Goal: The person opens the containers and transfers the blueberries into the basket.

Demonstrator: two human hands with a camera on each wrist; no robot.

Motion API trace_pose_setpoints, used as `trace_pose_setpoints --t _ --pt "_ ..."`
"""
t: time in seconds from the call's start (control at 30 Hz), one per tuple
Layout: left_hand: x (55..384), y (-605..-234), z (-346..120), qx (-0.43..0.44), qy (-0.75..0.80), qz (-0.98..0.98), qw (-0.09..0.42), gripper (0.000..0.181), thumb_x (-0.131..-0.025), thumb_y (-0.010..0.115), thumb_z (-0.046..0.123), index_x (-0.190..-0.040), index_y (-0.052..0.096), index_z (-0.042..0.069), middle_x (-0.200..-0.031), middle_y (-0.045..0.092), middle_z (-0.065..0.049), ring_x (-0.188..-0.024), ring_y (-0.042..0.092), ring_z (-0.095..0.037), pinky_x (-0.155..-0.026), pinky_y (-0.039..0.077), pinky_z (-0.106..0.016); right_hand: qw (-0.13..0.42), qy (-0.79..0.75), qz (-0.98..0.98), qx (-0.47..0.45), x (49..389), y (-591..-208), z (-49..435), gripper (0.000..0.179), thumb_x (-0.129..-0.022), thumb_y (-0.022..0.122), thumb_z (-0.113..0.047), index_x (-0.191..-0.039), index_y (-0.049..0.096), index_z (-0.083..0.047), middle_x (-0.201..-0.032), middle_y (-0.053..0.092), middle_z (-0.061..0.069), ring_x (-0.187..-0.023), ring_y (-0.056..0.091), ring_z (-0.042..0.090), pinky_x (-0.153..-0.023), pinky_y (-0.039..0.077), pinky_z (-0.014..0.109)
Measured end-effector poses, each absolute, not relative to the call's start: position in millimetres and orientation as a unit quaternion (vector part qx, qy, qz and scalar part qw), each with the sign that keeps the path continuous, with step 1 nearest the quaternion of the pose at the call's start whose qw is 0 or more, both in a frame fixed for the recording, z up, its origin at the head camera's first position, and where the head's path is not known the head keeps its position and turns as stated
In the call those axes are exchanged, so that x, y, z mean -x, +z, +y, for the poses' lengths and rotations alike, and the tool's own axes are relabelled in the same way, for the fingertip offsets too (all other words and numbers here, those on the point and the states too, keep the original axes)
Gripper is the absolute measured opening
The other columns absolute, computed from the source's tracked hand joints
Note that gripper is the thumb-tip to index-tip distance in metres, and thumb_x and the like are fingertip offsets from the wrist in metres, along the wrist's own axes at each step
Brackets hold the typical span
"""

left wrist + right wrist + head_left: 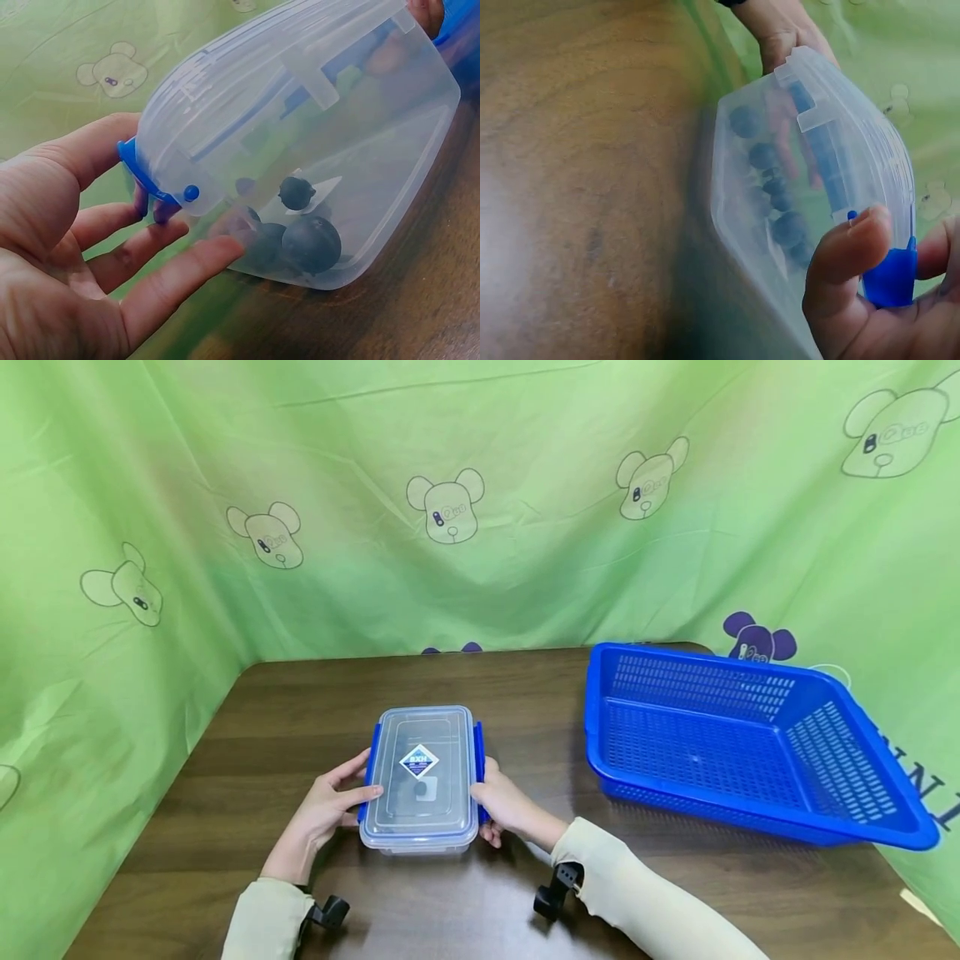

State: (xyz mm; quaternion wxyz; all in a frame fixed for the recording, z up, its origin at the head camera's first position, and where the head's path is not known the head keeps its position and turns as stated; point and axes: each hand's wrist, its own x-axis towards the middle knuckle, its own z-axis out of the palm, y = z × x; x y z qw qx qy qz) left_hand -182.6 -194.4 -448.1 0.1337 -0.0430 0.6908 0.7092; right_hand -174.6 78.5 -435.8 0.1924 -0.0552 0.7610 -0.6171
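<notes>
A clear plastic food container (420, 743) with blue side latches stands on the table between both hands, its lid on. My left hand (330, 802) holds its left side, thumb over the lid's edge and fingers by the left latch (150, 176). At the opposite side my right hand (504, 802) grips around the right latch (891, 276), thumb at the lid's edge. Through the clear wall, several dark round blueberry-like balls (311, 244) show on the bottom, beside a small white piece (324, 196). A blue and white diamond sticker (418, 762) is on the lid.
A large blue slotted basket (720, 814) stands at the right of the brown wooden table (300, 710), its right end reaching past the table's edge. Green cloth (360, 593) with bear-head prints hangs behind and at both sides.
</notes>
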Motion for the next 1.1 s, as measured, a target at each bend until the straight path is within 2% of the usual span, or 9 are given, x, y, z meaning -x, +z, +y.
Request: trace_pose_setpoints --t 0.17,0.33,0.5,0.63,0.77,0.87,1.0,1.1 --pt "182.7 -448.0 -194.5 0.043 0.709 0.69 0.139 0.076 -0.087 0.076 0.007 -0.153 0.038 0.008 -0.131 0.049 -0.02 -0.081 0.071 -0.026 -0.064 0.059 -0.044 0.238 -0.676 0.694 0.072 175.2 -441.7 88.2 0.07 -0.072 0.034 -0.001 -0.138 0.012 0.003 -0.056 0.048 0.012 -0.038 0.046 0.014 -0.033 0.041 0.026" --pt "183.2 -448.4 -194.7 0.038 0.712 0.687 0.14 0.076 -0.087 0.075 0.007 -0.153 0.038 0.006 -0.129 0.05 -0.02 -0.08 0.07 -0.026 -0.064 0.059 -0.045 0.286 -0.717 0.632 0.072 176.5 -451.2 99.9 0.066 -0.072 0.033 0.0 -0.136 0.014 0.0 -0.06 0.049 0.012 -0.043 0.049 0.015 -0.04 0.047 0.028" --pt "184.2 -447.8 -195.5 0.033 0.718 0.681 0.143 0.075 -0.088 0.075 0.008 -0.153 0.037 0.005 -0.129 0.051 -0.02 -0.083 0.07 -0.026 -0.067 0.059 -0.046 0.312 -0.703 0.636 0.064 178.4 -457.7 111.4 0.079 -0.078 0.039 -0.003 -0.15 0.005 0.0 -0.069 0.053 0.013 -0.047 0.053 0.015 -0.044 0.051 0.03" --pt "185.0 -448.1 -199.0 0.036 0.721 0.677 0.144 0.066 -0.092 0.069 0.009 -0.151 0.039 0.001 -0.126 0.058 -0.015 -0.088 0.068 -0.021 -0.07 0.059 -0.043 0.308 -0.685 0.657 0.064 180.0 -459.2 121.7 0.079 -0.085 0.044 -0.008 -0.153 0.005 0.0 -0.078 0.055 0.013 -0.048 0.054 0.014 -0.046 0.052 0.03" --pt "184.3 -449.4 -203.7 0.031 0.724 0.674 0.146 0.058 -0.096 0.063 0.009 -0.147 0.039 -0.006 -0.119 0.065 -0.008 -0.09 0.067 -0.017 -0.07 0.059 -0.038 0.292 -0.693 0.656 0.068 180.6 -456.7 126.7 0.067 -0.095 0.045 -0.016 -0.151 0.011 -0.001 -0.077 0.054 0.011 -0.049 0.053 0.013 -0.046 0.052 0.03" --pt "184.8 -450.0 -205.8 0.023 0.722 0.674 0.153 0.058 -0.097 0.061 0.009 -0.147 0.038 -0.008 -0.114 0.068 -0.004 -0.087 0.067 -0.017 -0.069 0.059 -0.036 0.288 -0.704 0.645 0.074 179.0 -452.8 123.8 0.069 -0.1 0.048 -0.024 -0.151 0.009 -0.002 -0.079 0.054 0.011 -0.049 0.054 0.013 -0.047 0.053 0.031" --pt "188.8 -449.7 -205.6 0.014 0.717 0.678 0.16 0.058 -0.096 0.06 0.008 -0.146 0.036 -0.01 -0.106 0.07 -0.003 -0.084 0.067 -0.016 -0.069 0.059 -0.035 0.279 -0.694 0.658 0.087 175.2 -448.6 115.6 0.08 -0.098 0.059 -0.026 -0.153 0.004 -0.003 -0.08 0.055 0.01 -0.048 0.056 0.014 -0.046 0.054 0.032" --pt "192.9 -448.6 -204.4 0.006 0.709 0.686 0.164 0.058 -0.095 0.059 0.007 -0.145 0.036 -0.011 -0.101 0.069 -0.003 -0.082 0.067 -0.015 -0.067 0.059 -0.035 0.265 -0.683 0.674 0.099 173.4 -446.9 111.0 0.088 -0.094 0.068 -0.02 -0.154 0.005 -0.002 -0.076 0.053 0.008 -0.047 0.056 0.014 -0.045 0.053 0.032"
